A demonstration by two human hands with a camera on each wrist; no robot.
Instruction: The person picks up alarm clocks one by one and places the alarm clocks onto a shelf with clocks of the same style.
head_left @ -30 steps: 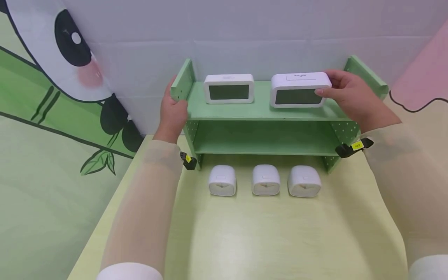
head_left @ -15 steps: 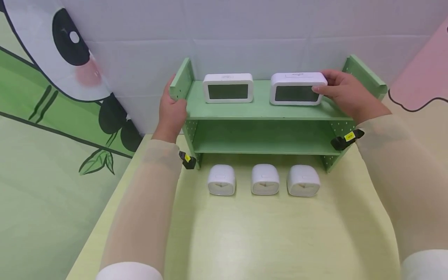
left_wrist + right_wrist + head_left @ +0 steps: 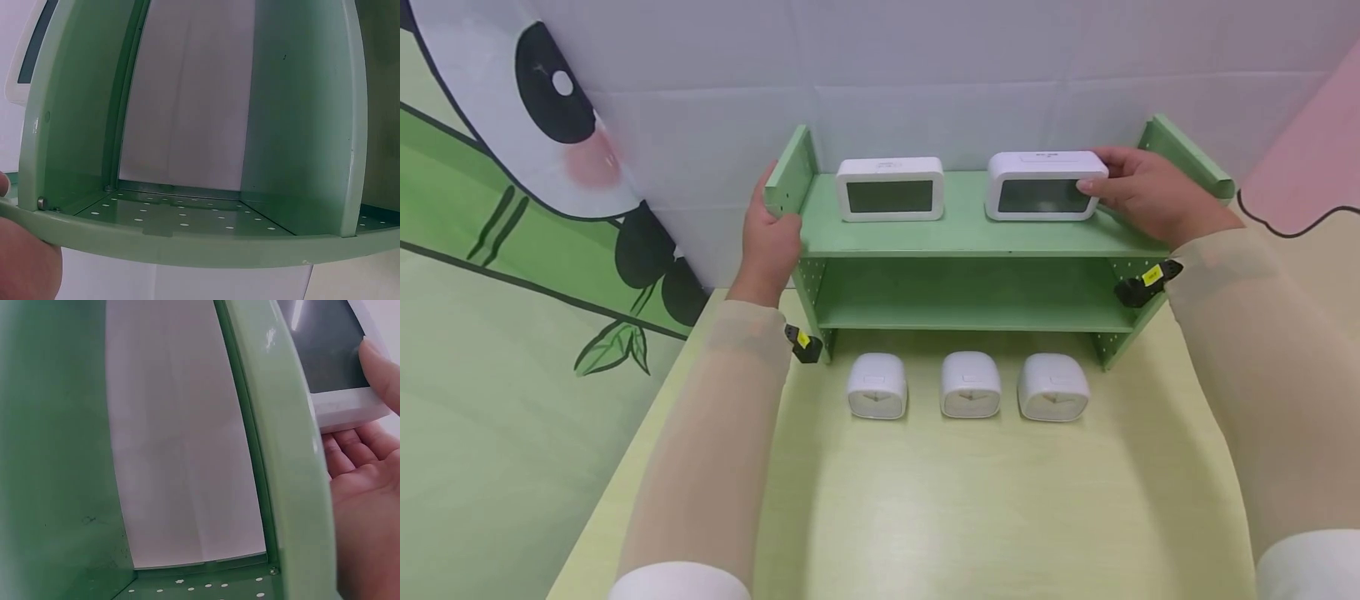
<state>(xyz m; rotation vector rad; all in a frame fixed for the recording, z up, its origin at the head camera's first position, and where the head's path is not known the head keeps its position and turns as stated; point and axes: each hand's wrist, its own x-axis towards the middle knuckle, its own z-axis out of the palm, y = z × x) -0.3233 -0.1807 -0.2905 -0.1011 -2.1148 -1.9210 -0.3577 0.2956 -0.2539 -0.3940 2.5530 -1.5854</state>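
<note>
Left of the green shelf [image 3: 967, 238], the left hand [image 3: 765, 250] is curled round its side panel, fingers hidden behind; the yellow tag [image 3: 802, 339] at that wrist is too small to read. On the shelf's top board a white display clock [image 3: 891, 190] stands back from the front edge, its top marking illegible. Before the shelf's lower board, three dial clocks [image 3: 970, 385] sit apart on the table. Rightward, past a gap, the right hand [image 3: 1157, 196] pinches the second display clock [image 3: 1047, 186] by its right end, near the shelf's right panel; some fingertips are hidden behind it, and whether it touches the top board is unclear.
</note>
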